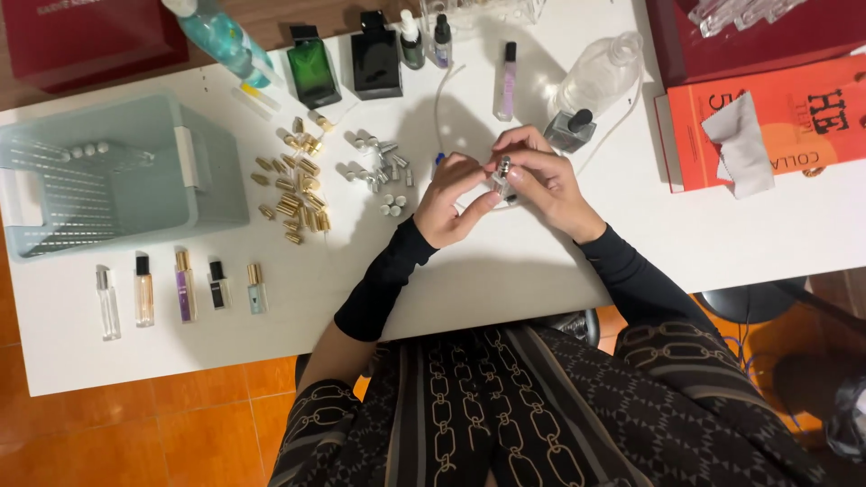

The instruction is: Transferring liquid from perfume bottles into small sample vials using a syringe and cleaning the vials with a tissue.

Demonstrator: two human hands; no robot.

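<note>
Item: both hands over a white worktop (505, 280), seen from above. Left hand (448, 200) and right hand (544, 179) meet fingertip to fingertip around one small vial (503, 174) with a silvery top, held just above the worktop; both are curled closed on it, and whether the top is seated cannot be told. Risk, as judged: the vial is slim and pinched only at the tips, so a twist or a slip could drop it, spilling its contents or sending it rolling. Left of the hands: silver caps (377, 160) and gold caps (298, 185), loose and near enough for a sleeve or wrist to scatter them. Further left: five filled vials (183, 289) in a row, a pale bin (216, 180). Just beyond the right hand: a grey bottle (566, 131), easily knocked. Far edge: green bottle (312, 70), black bottle (375, 61), tall narrow sprayers likely to topple.
</note>
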